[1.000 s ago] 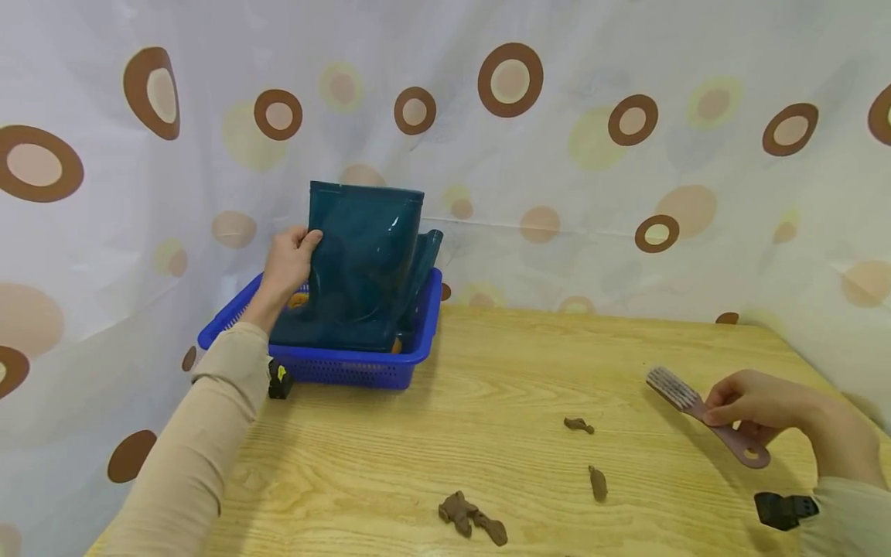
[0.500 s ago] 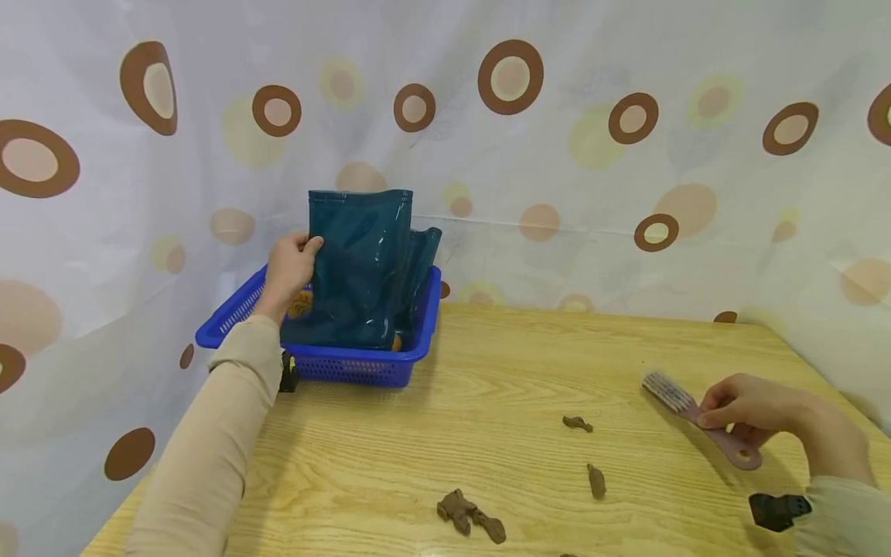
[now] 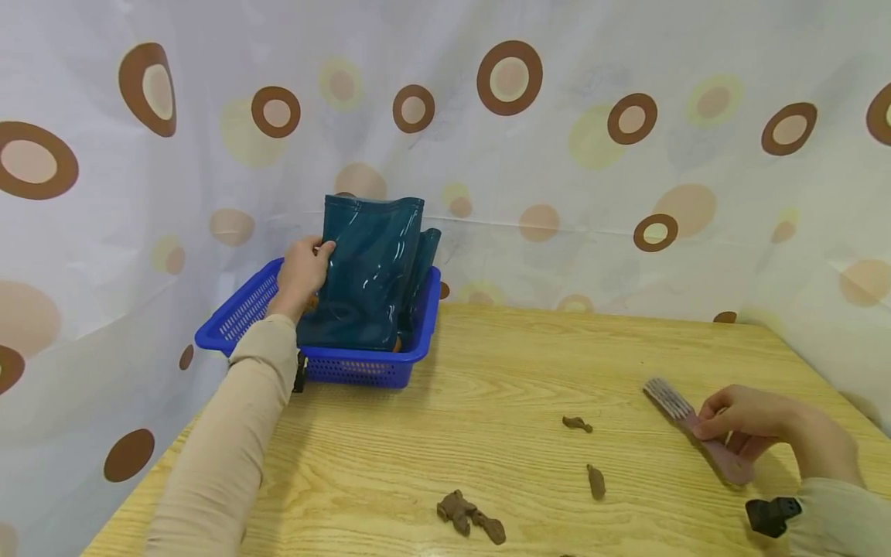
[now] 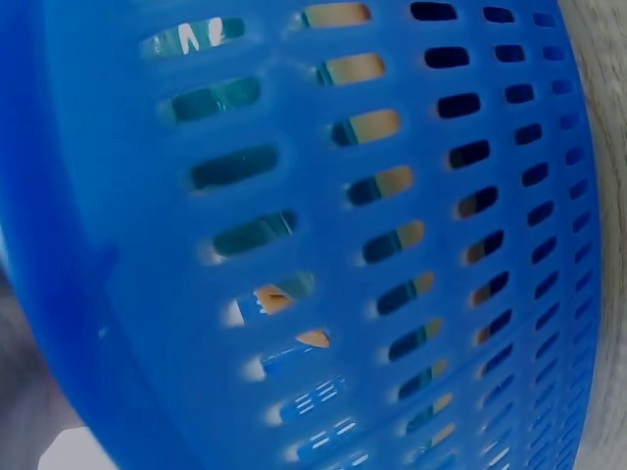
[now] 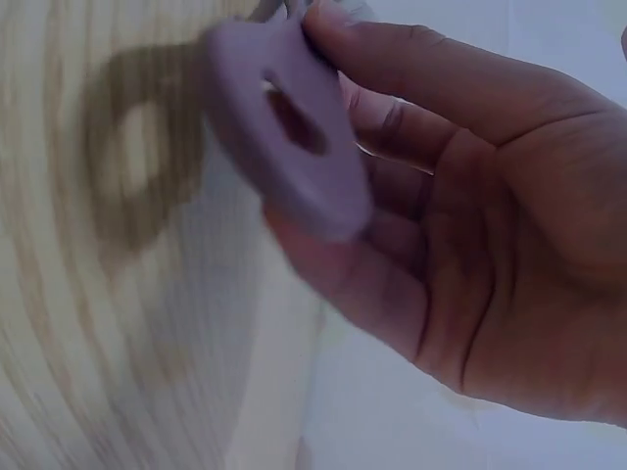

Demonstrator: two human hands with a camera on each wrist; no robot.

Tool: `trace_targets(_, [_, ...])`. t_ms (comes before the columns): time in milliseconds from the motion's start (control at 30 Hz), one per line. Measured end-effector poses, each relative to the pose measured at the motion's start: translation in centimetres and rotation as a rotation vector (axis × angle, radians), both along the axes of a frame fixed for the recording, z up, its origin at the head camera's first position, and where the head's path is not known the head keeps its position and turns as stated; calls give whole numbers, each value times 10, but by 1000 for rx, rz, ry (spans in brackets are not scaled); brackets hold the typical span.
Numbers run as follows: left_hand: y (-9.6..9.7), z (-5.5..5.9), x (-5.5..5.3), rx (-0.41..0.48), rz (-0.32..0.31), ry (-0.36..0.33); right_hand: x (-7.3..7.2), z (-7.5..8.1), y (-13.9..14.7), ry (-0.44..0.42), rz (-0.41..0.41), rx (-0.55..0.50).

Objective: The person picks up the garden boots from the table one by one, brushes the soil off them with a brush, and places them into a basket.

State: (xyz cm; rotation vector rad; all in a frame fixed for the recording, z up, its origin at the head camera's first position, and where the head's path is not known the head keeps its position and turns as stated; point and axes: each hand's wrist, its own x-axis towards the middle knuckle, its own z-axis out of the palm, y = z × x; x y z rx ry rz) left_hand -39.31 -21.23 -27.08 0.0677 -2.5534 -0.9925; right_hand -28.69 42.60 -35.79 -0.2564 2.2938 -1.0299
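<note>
In the head view my left hand (image 3: 304, 271) grips the shaft edge of a shiny dark teal rubber boot (image 3: 369, 263). The boot stands in a blue perforated plastic basket (image 3: 418, 352), its sole area hidden by the basket's front wall. Behind it leans a second teal boot (image 3: 426, 255). The left wrist view is filled by the basket's slotted side (image 4: 147, 294), with teal and orange-tan patches showing through. At the right my right hand (image 3: 755, 422) pinches a scrubbing brush (image 3: 668, 398) by its mauve handle (image 5: 284, 137), bristle end pointing left, just above the table.
Brown clay-like lumps lie on the wooden table (image 3: 515, 371): a larger clump (image 3: 459, 510) near the front, a small piece (image 3: 578, 423) and another piece (image 3: 595, 481) to its right. A patterned curtain (image 3: 557, 178) stands behind the table and along its sides.
My left hand has shifted right and slightly down with the boot, exposing more of the basket's left side. The right hand and brush have dropped a little and moved slightly left.
</note>
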Motion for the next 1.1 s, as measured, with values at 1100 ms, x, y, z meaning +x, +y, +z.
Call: trace_targets(1100, [23, 17, 8, -108, -100, 0, 0, 7, -5, 233, -12, 125])
